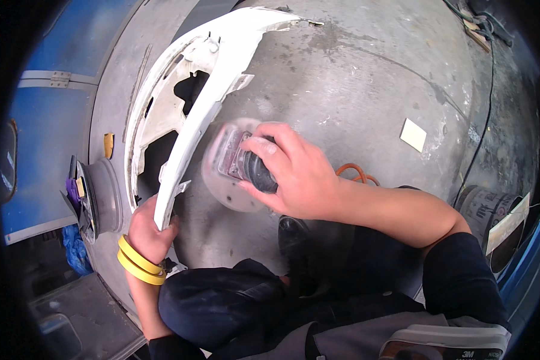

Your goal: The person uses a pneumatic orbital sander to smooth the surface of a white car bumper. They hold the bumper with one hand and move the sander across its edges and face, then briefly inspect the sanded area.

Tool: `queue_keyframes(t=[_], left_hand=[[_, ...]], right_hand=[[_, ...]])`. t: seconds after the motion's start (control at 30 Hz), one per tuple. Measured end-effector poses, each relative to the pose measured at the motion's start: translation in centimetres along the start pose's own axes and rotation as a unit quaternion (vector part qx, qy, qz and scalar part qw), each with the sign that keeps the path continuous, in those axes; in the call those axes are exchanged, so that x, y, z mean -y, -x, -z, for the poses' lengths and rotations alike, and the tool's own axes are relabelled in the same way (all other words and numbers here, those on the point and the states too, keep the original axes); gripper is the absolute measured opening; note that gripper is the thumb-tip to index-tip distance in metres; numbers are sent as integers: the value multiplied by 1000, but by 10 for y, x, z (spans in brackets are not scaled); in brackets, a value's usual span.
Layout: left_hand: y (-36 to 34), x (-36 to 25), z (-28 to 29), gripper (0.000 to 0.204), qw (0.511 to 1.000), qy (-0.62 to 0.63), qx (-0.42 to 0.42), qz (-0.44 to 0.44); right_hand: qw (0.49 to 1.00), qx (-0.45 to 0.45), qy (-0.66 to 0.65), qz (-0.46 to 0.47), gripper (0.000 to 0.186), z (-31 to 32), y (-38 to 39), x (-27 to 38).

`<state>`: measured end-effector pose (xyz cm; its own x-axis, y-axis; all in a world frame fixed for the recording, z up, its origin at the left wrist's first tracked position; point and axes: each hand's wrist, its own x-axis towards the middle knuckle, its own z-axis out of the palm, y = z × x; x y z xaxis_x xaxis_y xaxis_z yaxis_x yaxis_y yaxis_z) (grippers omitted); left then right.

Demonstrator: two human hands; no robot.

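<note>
My left hand [152, 231] is closed around the lower end of a large curved white car body panel [192, 135], which stands tilted up and away from me. The panel has cut-out openings along its inner side. Two rolls of yellow tape [139, 264] circle my left wrist. In the middle, my right hand [303, 174] grips a handheld disc sander [261, 173] by its black body. Its round pale pad [240, 201] is smeared by motion and lies just right of the panel's edge; whether they touch I cannot tell. White dust coats my right fingers.
An orange hose [351, 171] loops behind my right forearm. A wheel rim [107, 198] holding odds and ends stands at left, before blue doors [48, 150]. A pale square sheet [413, 135] lies on the concrete floor [342, 90]. A bucket [481, 204] stands at right near a black cable [489, 111].
</note>
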<state>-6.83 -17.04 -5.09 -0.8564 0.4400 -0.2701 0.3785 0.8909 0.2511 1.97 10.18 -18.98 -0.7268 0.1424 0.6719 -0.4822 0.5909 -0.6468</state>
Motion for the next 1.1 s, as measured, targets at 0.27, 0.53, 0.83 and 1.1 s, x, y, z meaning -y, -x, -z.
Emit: queue_keyframes(t=[0.27,0.53,0.83,1.1], left_hand=[[1,1,-1,45,999,-3,-13,-31],[1,4,-3,32,998,-15,-31,-61],[-1,5,-4,31,996,-1,-35,-80],[-1,-5,-3,30,995,-26,-27,-94]], right_hand=[[998,-50,19,33,63,14,-11,0],[976,-145,153,61,64,52,-50,-34],[967,-224,63,100,61,66,-104,-51],[957,-252,71,124,62,32,-121,-34]])
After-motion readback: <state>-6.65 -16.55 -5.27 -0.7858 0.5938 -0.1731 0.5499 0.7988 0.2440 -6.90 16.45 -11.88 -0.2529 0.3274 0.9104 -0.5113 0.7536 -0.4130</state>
